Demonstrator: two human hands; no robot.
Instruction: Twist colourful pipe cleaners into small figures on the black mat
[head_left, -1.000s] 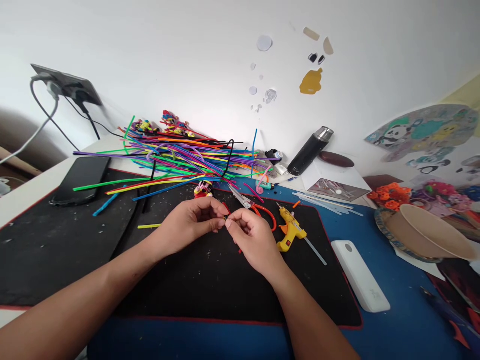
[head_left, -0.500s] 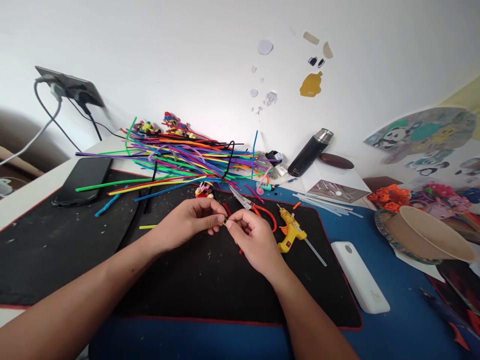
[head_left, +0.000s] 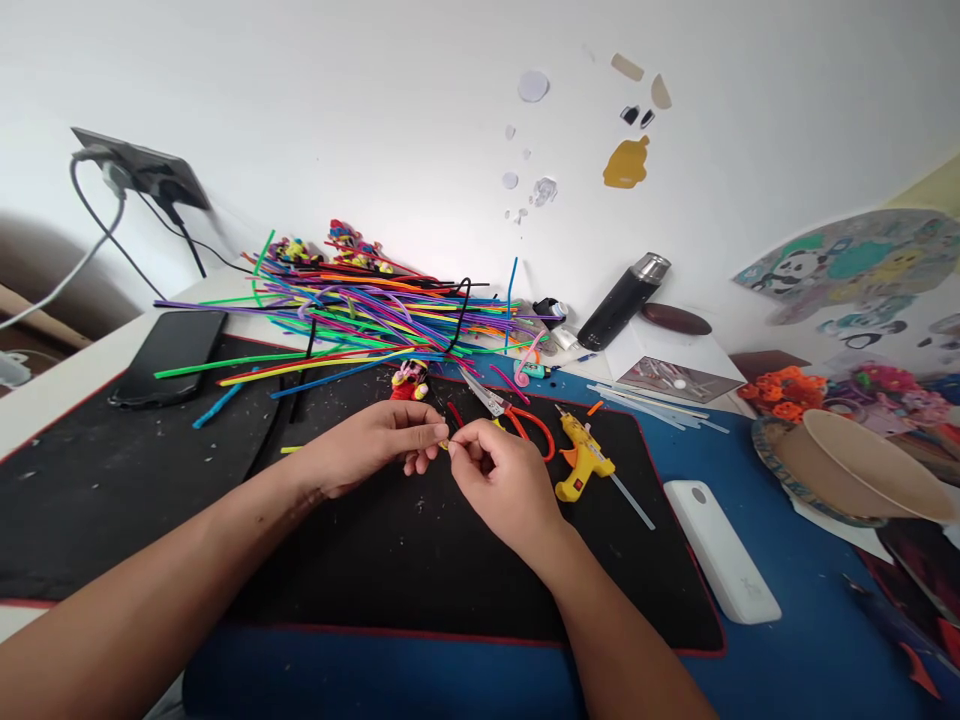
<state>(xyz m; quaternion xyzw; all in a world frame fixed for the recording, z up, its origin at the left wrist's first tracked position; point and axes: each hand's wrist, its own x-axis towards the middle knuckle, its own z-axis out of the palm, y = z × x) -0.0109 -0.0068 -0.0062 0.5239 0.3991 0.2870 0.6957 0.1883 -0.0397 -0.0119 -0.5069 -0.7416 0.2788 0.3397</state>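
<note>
My left hand is closed in a pinch, thumb against fingertips, over the black mat. Fingertip to fingertip with it, my right hand also pinches. Between them shows a tiny yellow pipe cleaner piece, mostly covered by the fingers. Just behind my left hand sits a small red, pink and yellow pipe cleaner figure. Scissors with orange handles lie open beyond my right hand. To its right rests a yellow glue gun with a glue stick in its back.
A large heap of coloured pipe cleaners spreads along the wall, with a phone at its left. Further right are a black flask, loose glue sticks, a white power bank and a beige bowl.
My fingertips have shifted slightly around the tiny piece, and my right hand has turned a little. The figure behind my left hand shows more fully. The view has tilted slightly.
</note>
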